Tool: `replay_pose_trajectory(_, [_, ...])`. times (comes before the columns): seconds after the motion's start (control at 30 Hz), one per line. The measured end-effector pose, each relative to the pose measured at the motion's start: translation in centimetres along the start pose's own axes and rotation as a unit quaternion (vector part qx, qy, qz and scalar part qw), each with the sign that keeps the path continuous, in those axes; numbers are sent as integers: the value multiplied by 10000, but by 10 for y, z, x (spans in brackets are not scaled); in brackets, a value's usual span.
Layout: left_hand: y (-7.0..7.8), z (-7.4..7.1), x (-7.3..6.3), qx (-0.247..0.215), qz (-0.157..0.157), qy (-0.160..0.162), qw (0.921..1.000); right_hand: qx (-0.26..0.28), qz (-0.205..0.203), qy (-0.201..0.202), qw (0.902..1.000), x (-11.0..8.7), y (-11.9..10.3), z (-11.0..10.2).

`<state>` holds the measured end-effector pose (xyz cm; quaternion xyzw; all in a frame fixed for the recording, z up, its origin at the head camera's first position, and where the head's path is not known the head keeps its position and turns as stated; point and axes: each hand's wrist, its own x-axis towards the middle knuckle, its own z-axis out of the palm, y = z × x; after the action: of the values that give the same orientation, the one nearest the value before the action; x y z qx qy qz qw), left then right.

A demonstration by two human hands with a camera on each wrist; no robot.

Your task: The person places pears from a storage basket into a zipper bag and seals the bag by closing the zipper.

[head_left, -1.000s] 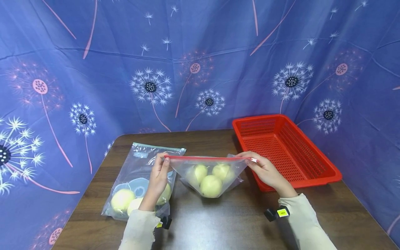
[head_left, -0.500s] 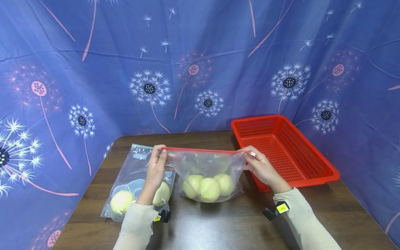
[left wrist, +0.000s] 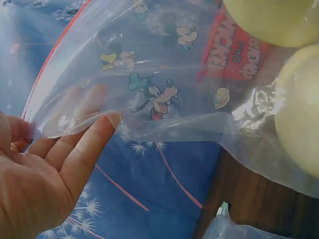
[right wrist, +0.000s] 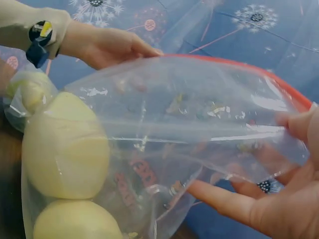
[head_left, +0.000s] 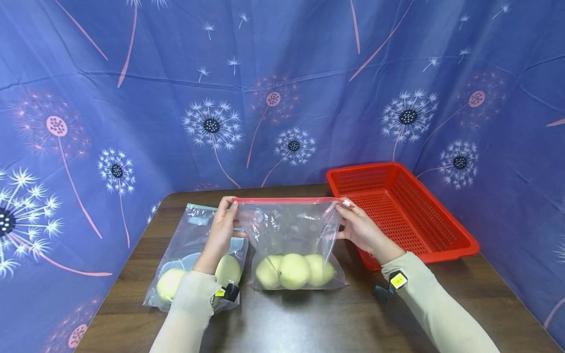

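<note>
A clear zip bag (head_left: 287,220) with a red zip strip (head_left: 287,200) stands upright on the table, held stretched between both hands. Three pale yellow-green fruits (head_left: 294,271) lie side by side at its bottom. My left hand (head_left: 220,233) pinches the strip's left end between thumb and fingers. At the other end, by the white slider (head_left: 347,203), my right hand (head_left: 364,233) pinches the corner. Cartoon prints (left wrist: 154,97) show on the film in the left wrist view. Other fingers of each hand spread along the bag's sides, as the right wrist view (right wrist: 234,201) also shows.
On the left lies a second zip bag (head_left: 194,235) with a teal strip, holding similar fruits (head_left: 228,270) and partly covered by the left arm. A red perforated basket (head_left: 441,257) stands at the back right. Patterned blue cloth (head_left: 282,59) hangs behind the brown table (head_left: 309,323).
Both hands have raised the red strip, drawing the bag from a slack, tilted shape to upright and taut. The fruits have settled from a cluster into a row at the bottom.
</note>
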<state>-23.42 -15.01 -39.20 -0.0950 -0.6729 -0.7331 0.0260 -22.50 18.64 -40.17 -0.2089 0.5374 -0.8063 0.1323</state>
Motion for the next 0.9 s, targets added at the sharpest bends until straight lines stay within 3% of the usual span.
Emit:
replay_pose_trajectory(0.27, [-2,-3,20,-180,-477,-127,9986,-219,764,1126,9905,19,-6,4])
replay_pose_trajectory(0.9, [-23,-10,65,-593,-1249,-194,9902,-148,1911,1682,9669,71,-1,-16])
